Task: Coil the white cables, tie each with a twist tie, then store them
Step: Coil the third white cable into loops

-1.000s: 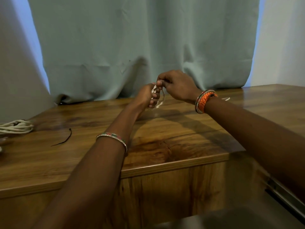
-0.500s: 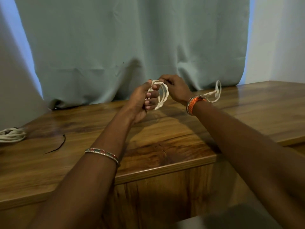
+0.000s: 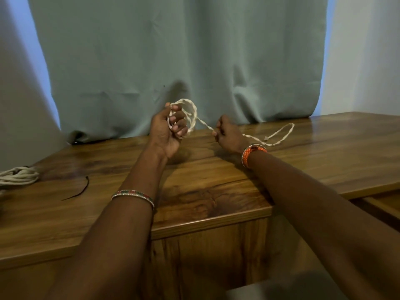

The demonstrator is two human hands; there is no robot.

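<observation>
Curtain (image 3: pixel 173 57) of pale green cloth is hanging behind the wooden bench (image 3: pixel 216 191), its hem bunching on the back edge, with pale wall showing on either side. Above the bench, the left hand (image 3: pixel 167 132) is curling its fingers round a small coil of white cable (image 3: pixel 190 114). The right hand (image 3: pixel 227 134) is pinching the strand running from the coil; the loose end is trailing across the bench behind that wrist. Another cable bundle (image 3: pixel 18 176) is lying at the bench's left edge, a dark twist tie (image 3: pixel 79 190) near it.
</observation>
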